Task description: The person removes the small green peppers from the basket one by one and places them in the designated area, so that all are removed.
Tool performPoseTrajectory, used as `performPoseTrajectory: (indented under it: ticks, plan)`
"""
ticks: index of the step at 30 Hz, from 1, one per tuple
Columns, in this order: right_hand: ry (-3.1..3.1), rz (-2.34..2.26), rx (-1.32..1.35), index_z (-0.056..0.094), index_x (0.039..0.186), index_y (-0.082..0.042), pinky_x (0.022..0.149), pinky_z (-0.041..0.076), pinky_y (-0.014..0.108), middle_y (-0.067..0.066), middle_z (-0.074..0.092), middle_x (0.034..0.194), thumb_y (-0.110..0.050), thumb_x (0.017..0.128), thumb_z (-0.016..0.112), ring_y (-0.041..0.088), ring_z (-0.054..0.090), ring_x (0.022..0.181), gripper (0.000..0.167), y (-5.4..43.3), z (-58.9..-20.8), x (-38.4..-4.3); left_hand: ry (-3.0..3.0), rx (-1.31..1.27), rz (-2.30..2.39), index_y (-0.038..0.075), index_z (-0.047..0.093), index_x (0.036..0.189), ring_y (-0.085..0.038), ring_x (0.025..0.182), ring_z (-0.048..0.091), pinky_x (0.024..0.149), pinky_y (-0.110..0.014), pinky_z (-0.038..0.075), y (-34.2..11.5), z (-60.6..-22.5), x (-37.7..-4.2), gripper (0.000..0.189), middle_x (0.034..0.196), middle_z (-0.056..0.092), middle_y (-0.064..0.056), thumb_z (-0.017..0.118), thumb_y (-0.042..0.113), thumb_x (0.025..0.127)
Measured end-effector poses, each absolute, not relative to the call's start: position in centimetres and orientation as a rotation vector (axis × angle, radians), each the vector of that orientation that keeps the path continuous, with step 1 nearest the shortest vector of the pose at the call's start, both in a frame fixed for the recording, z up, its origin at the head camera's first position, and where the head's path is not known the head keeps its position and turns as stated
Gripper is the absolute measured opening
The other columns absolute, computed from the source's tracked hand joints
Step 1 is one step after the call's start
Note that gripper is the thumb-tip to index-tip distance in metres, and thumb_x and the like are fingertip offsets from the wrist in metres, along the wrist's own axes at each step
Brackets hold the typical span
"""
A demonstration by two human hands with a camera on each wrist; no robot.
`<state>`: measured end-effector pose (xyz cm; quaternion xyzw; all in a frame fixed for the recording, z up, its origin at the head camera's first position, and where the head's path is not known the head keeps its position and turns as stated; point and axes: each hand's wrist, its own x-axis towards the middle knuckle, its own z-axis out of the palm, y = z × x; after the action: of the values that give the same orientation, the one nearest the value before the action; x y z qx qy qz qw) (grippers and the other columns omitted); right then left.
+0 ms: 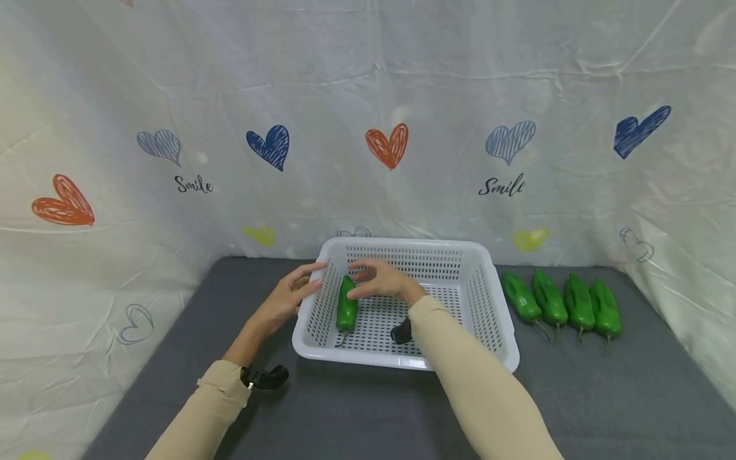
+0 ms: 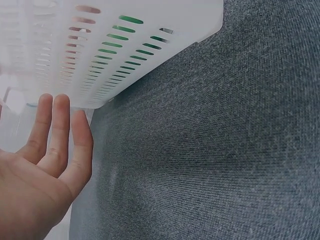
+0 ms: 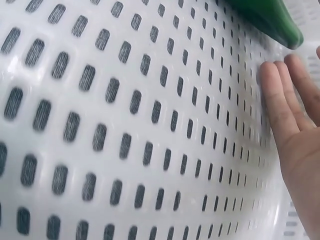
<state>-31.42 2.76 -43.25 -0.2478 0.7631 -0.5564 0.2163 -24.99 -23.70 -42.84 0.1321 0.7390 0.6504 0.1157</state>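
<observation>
A white plastic basket (image 1: 368, 360) with slotted walls stands on the dark grey table. Inside it, along the left side, lies one green pepper (image 1: 346, 314) with its thin stem toward the front. My left hand (image 1: 282, 301) is at the basket's left rim, its fingertips by the edge; in the left wrist view its fingers stretch beside the slotted outer wall. My right hand (image 1: 384, 281) reaches into the basket, fingers loosely bent just beside the pepper's upper end. From the right wrist, the pepper's tip (image 3: 292, 40) shows close beyond the fingertips, with nothing in the hand.
Several green peppers (image 1: 577, 303) lie in a row on the table (image 1: 638, 390) right of the basket, stems toward the front. A white curtain (image 1: 322, 83) printed with hearts hangs behind. A black wrist camera (image 1: 402, 332) overlaps the basket floor.
</observation>
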Motion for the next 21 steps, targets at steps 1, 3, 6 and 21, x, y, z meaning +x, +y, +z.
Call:
performPoseTrajectory:
  ticks: [1, 3, 6, 21]
  plan:
    - [2.114, -1.544, -0.683, 0.051, 0.148, -0.009, 0.093, 0.053, 0.041, 0.018, 0.054, 0.141, -0.014, 0.084, 0.086, 0.033, 0.052, 0.129, 0.073, 2.7, -43.3, -31.4, 2.164, 0.386, 1.906, 0.017, 0.041, 0.156, -0.038, 0.111, 0.062, 0.077, -0.053, 0.058, -23.7, -42.8, -25.0, 0.053, 0.14, 0.048, -0.027, 0.059, 0.026, 0.106]
    - [2.122, -1.54, -0.675, 0.052, 0.147, -0.009, 0.092, 0.054, 0.04, 0.018, 0.055, 0.141, -0.013, 0.084, 0.086, 0.033, 0.053, 0.129, 0.072, 2.4, -43.4, -31.4, 2.159, 0.386, 1.909, 0.017, 0.041, 0.156, -0.038, 0.111, 0.062, 0.077, -0.053, 0.057, -23.7, -42.8, -25.0, 0.053, 0.14, 0.048, -0.027, 0.059, 0.026, 0.106]
    - [2.167, -1.517, -0.664, 0.054, 0.146, -0.009, 0.09, 0.054, 0.038, 0.018, 0.055, 0.14, -0.016, 0.083, 0.087, 0.032, 0.053, 0.128, 0.071, 1.9, -43.4, -31.3, 2.156, 0.392, 1.911, 0.016, 0.04, 0.156, -0.038, 0.111, 0.062, 0.077, -0.052, 0.057, -23.7, -42.8, -25.0, 0.054, 0.14, 0.047, -0.027, 0.059, 0.026, 0.106]
    - [2.352, -1.442, -0.679, 0.067, 0.13, -0.006, 0.089, 0.054, 0.037, 0.014, 0.064, 0.126, -0.015, 0.08, 0.09, 0.029, 0.06, 0.117, 0.055, 0.3, -43.5, -31.4, 2.141, 0.396, 1.922, 0.017, 0.04, 0.155, -0.04, 0.113, 0.061, 0.079, -0.053, 0.057, -23.7, -42.8, -24.9, 0.052, 0.14, 0.047, -0.027, 0.057, 0.025, 0.107]
